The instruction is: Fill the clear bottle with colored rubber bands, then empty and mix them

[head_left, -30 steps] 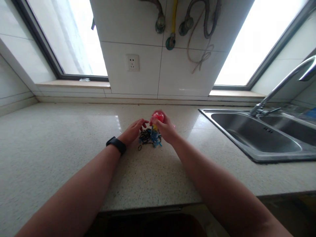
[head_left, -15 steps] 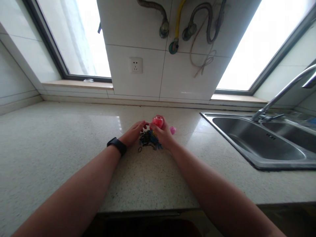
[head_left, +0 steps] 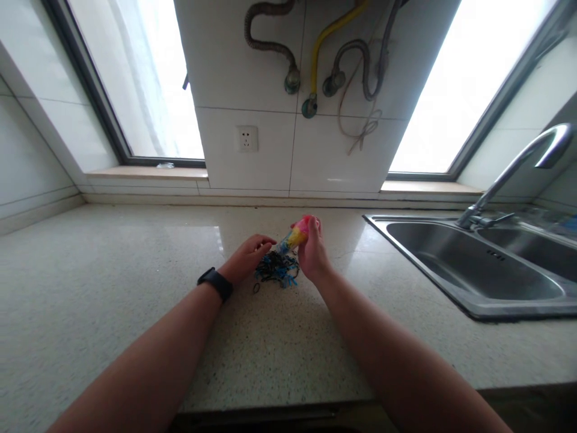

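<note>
My right hand (head_left: 313,255) is closed around a clear container (head_left: 295,236) filled with small elastic bands. Layers of pink, yellow and blue show through its side. It is tilted, with its blue end pointing down and left over a loose pile of black and blue elastic bands (head_left: 277,269) on the counter. My left hand (head_left: 251,255) rests beside the pile's left edge, fingers loosely stretched toward the container's low end, with nothing visible in it. One black band (head_left: 256,288) lies apart at the front left of the pile.
The speckled stone counter (head_left: 121,288) runs up to a tiled wall with a socket (head_left: 247,139) and hoses (head_left: 311,78). A steel double sink (head_left: 424,300) with a tap (head_left: 505,171) is set in at the right. A dark watch (head_left: 215,282) is on my left wrist.
The container has tipped from showing its red end to lying slanted, its side now visible. My right hand has shifted slightly right. The pink piece seen behind it is now hidden.
</note>
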Action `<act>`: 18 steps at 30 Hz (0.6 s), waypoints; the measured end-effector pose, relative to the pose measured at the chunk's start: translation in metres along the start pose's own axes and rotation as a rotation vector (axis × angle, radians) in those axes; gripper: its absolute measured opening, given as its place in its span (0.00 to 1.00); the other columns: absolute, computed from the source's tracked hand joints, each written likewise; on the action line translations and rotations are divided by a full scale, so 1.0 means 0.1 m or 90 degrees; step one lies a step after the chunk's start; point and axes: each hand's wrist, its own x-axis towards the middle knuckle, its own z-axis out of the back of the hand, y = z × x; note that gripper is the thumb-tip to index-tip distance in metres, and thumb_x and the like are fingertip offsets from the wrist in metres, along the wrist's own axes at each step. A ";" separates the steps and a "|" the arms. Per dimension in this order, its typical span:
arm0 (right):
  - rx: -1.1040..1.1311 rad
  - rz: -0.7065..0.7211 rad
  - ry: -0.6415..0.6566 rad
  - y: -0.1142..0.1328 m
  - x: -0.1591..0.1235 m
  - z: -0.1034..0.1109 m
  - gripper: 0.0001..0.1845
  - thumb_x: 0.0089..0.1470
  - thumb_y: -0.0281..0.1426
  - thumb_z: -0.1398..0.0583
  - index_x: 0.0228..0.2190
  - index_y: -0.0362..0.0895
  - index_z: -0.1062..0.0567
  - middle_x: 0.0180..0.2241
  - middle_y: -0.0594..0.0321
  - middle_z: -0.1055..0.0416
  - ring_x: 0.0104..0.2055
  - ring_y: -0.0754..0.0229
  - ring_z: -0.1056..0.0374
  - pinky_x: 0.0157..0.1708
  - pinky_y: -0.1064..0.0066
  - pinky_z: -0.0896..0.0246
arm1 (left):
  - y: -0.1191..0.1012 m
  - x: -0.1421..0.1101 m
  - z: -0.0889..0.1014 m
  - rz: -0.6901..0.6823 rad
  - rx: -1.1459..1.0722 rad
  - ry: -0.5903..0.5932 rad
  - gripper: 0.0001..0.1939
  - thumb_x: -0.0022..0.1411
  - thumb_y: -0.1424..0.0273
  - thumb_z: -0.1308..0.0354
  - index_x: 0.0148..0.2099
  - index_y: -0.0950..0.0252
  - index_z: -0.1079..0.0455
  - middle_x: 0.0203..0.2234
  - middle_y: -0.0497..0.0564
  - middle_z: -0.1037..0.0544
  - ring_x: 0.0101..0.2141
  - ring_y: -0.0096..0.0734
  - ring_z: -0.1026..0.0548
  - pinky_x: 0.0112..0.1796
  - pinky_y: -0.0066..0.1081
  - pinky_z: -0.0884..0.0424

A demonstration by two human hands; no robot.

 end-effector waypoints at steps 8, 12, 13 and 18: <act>0.135 -0.050 -0.079 -0.03 0.02 0.01 0.28 0.49 0.54 0.38 0.41 0.49 0.40 0.33 0.65 0.28 0.34 0.59 0.27 0.34 0.67 0.33 | 0.02 0.01 -0.02 0.087 -0.080 -0.045 0.16 0.59 0.57 0.41 0.39 0.67 0.26 0.30 0.51 0.25 0.31 0.31 0.30 0.34 0.32 0.35; 0.133 -0.063 -0.075 -0.06 0.00 0.04 0.26 0.50 0.53 0.39 0.40 0.51 0.40 0.37 0.66 0.27 0.39 0.60 0.27 0.38 0.65 0.31 | 0.06 0.03 -0.03 0.121 -0.157 -0.054 0.18 0.58 0.56 0.39 0.39 0.67 0.25 0.30 0.51 0.24 0.31 0.31 0.29 0.35 0.32 0.34; 0.135 -0.063 -0.075 -0.06 -0.01 0.04 0.25 0.50 0.52 0.39 0.40 0.51 0.40 0.38 0.66 0.27 0.39 0.60 0.27 0.39 0.64 0.31 | 0.05 0.03 -0.02 0.124 -0.173 -0.060 0.18 0.57 0.56 0.39 0.40 0.67 0.25 0.30 0.51 0.24 0.31 0.31 0.29 0.34 0.31 0.34; 0.142 -0.071 -0.066 -0.08 -0.02 0.04 0.24 0.51 0.52 0.39 0.39 0.51 0.40 0.37 0.67 0.28 0.38 0.62 0.28 0.39 0.64 0.29 | 0.02 0.03 0.00 0.130 -0.223 -0.089 0.19 0.57 0.59 0.38 0.45 0.66 0.25 0.27 0.48 0.26 0.26 0.26 0.34 0.29 0.28 0.38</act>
